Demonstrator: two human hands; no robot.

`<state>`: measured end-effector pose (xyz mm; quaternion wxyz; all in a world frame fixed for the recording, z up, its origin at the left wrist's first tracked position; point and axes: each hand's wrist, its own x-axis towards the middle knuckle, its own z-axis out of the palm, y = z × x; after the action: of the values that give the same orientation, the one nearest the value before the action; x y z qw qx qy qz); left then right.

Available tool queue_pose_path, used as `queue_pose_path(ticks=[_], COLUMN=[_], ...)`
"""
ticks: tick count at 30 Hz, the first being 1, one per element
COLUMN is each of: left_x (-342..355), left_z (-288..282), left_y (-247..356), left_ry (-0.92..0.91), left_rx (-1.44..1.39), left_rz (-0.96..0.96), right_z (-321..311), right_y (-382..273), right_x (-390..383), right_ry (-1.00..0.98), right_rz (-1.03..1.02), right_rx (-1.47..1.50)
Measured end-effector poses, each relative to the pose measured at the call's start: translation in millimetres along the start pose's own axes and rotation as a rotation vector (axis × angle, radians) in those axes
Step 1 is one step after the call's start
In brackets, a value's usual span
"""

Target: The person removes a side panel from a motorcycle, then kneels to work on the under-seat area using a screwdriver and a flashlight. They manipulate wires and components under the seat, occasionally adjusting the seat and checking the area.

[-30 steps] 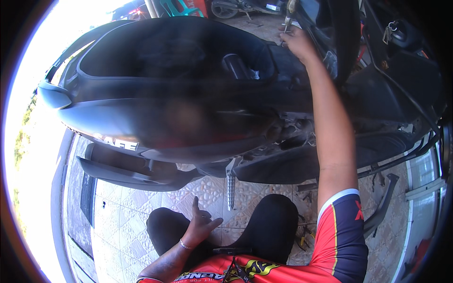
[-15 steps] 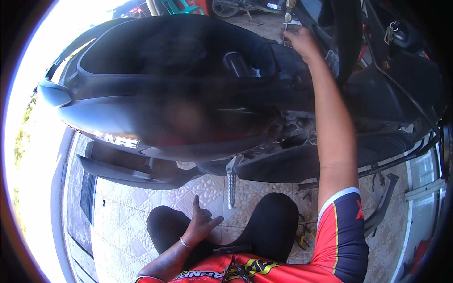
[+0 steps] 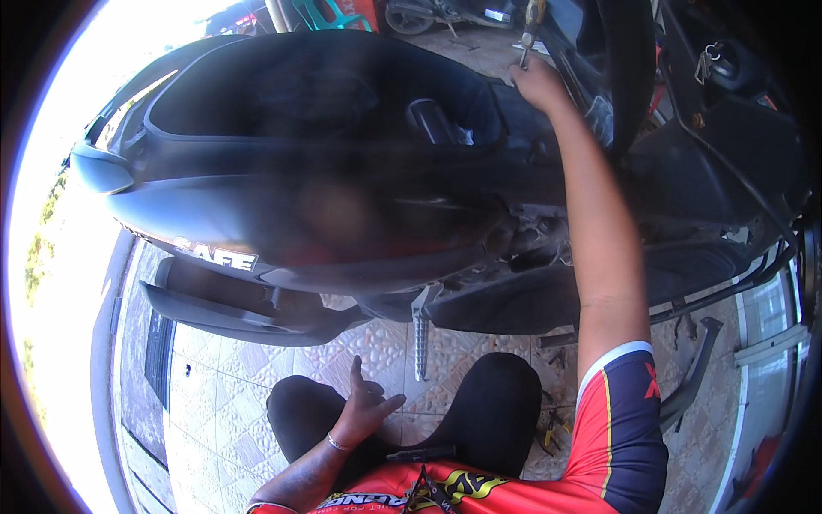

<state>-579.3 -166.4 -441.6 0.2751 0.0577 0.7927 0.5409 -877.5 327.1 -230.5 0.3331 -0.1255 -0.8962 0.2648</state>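
A black scooter (image 3: 317,163) stretches across the view in front of me, its underseat storage bucket (image 3: 282,94) uncovered. My right hand (image 3: 539,83) reaches over the scooter's middle to its far side. Its fingers are closed on the metal shaft of what looks like a screwdriver (image 3: 527,43), whose amber handle points away from me. The far end of the handle is cut off by the upper edge. Over my left knee, my left hand (image 3: 366,409) holds nothing, with index finger and thumb stretched out and apart.
A footpeg (image 3: 420,343) juts toward me between my knees. Pliers with yellow handles (image 3: 555,433) lie on the tiled floor (image 3: 231,394) by my right knee. Keys (image 3: 708,60) hang at the scooter's front. Another motorcycle (image 3: 419,15) and a green plastic stool (image 3: 330,13) stand beyond.
My right hand has shifted slightly toward me and to the right with its fingers drawn in more; the screwdriver has come lower into view. My left hand stays put.
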Motion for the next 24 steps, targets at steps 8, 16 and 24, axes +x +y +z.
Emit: queue_pose_path(ticks=[8, 16, 24], left_x=[-1, -1, -5], left_z=[-2, -1, 0], left_y=[-1, 3, 7], left_ry=[0.002, 0.001, 0.024], left_rx=[-0.001, 0.056, -0.032], left_rz=[-0.030, 0.006, -0.014], right_z=[-14, -22, -91], right_y=[-12, -45, -127], right_x=[3, -17, -223], right_ry=[-0.154, 0.120, -0.274], right_rz=[-0.044, -0.130, -0.196], right_rx=[-0.233, -0.251, 0.631])
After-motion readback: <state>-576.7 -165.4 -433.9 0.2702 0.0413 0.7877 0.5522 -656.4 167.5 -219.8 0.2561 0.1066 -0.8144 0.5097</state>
